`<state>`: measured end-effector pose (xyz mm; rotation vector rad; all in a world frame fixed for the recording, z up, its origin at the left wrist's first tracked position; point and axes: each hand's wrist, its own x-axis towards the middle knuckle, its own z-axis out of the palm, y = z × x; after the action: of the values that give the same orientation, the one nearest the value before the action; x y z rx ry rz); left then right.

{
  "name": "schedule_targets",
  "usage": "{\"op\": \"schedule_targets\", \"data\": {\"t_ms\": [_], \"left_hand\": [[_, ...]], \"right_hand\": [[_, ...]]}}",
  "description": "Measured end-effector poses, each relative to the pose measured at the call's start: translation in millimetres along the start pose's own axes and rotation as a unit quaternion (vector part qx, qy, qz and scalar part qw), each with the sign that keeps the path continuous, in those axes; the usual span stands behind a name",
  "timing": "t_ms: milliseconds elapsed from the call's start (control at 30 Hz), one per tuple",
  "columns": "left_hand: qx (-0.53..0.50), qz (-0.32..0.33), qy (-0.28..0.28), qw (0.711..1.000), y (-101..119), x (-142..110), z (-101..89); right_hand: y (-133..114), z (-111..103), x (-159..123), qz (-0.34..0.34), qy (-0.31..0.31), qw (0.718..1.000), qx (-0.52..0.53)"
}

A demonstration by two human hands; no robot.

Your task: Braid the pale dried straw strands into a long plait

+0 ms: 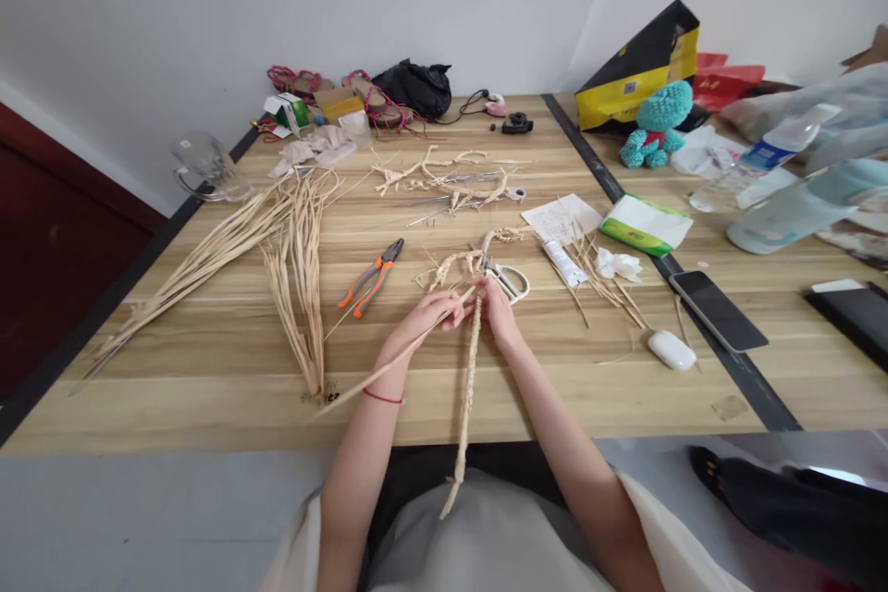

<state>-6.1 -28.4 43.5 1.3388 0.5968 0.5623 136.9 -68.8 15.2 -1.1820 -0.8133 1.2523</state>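
Between my two hands is a woven straw piece with a braided tail [470, 379] that hangs toward me over the table edge. My left hand [442, 307] is closed on a loose straw strand [388, 364] that trails down to the left across the forearm. My right hand [497, 307] pinches the woven piece near the top of the tail. Curled straw limbs [454, 266] stick out beyond the fingers. Just past the right hand lie white-handled scissors [511, 283], partly covered by it. Orange-handled pliers [371, 279] rest left of my hands.
Straw bundles [305, 268] spread over the left side, near a glass mug [208, 168]. More woven straw [478, 190] with metal tools lies ahead. To the right are a tube [564, 263], tissue pack [645, 224], phone [718, 310], white case [672, 351] and bottles [797, 208].
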Motion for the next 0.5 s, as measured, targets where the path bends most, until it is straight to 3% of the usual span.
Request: {"op": "schedule_targets", "data": {"t_ms": [167, 500], "left_hand": [[0.059, -0.01, -0.002, 0.998, -4.2, 1.7, -5.1], [0.077, -0.026, -0.015, 0.997, -12.7, 6.9, -6.7]], "right_hand": [[-2.7, 1.6, -2.0, -0.005, 0.004, 1.0, -0.019], [2.5, 1.3, 0.3, -0.03, -0.007, 0.998, -0.046]]}}
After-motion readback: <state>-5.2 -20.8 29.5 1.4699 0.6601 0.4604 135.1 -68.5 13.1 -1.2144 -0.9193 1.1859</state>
